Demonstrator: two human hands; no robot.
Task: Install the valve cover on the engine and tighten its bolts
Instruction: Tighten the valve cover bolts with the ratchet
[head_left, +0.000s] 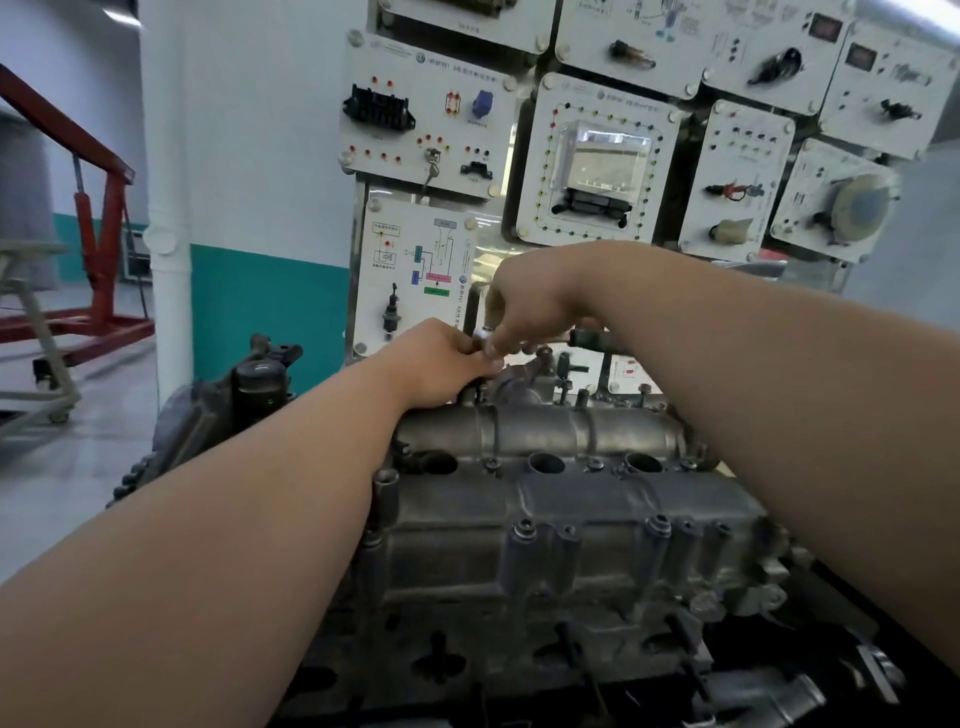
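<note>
While three holes (545, 462) show in the valve cover (571, 514), the left hand (441, 364) and right hand (535, 296) pinch one silver tool (485, 340).

This is looking like an automotive training workshop. A bare engine (571, 545) is sitting in front, and a red hoist (98, 208) is standing on the grey floor (67, 467) at left. White teaching panels (426, 114) are displaying connectors, sensors and a control unit (597, 171), and one is showing a wiring diagram (415, 260).
</note>
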